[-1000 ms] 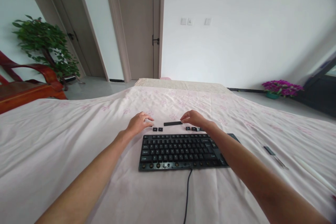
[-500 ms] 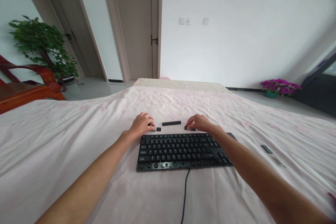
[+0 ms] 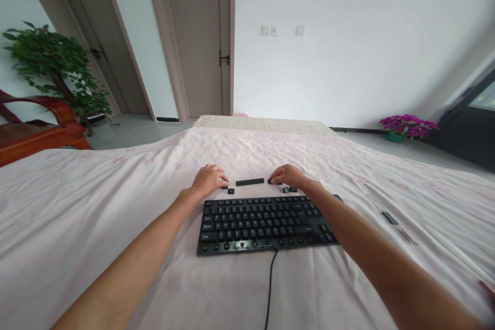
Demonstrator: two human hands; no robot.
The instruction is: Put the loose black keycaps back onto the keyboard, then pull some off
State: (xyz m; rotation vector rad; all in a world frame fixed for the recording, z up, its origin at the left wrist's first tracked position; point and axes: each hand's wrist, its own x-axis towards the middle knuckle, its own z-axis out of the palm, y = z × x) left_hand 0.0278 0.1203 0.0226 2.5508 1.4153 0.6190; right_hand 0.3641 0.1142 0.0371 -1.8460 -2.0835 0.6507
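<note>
A black keyboard (image 3: 251, 224) lies on the pink cloth, its bottom row bare of keycaps with the switches showing. Behind it lies the long spacebar keycap (image 3: 249, 182). Left of that, my left hand (image 3: 210, 181) is closed at the fingertips on a small black keycap (image 3: 225, 186), mostly hidden; a loose keycap (image 3: 231, 191) sits just beside. My right hand (image 3: 288, 175) pinches another keycap (image 3: 269, 181) near the spacebar's right end. Under the right palm lie two more loose keycaps (image 3: 286, 190), on the cloth by the keyboard's back edge.
A wire keycap puller (image 3: 390, 218) with a dark handle lies right of the keyboard. The keyboard's cable (image 3: 270, 289) runs toward me. A pale rod-like thing (image 3: 456, 250) lies farther right on the cloth (image 3: 162, 289).
My right hand has moved slightly away from the keyboard with a keycap, uncovering loose keycaps beneath it. My left hand has shifted a little, and the whole view has turned slightly.
</note>
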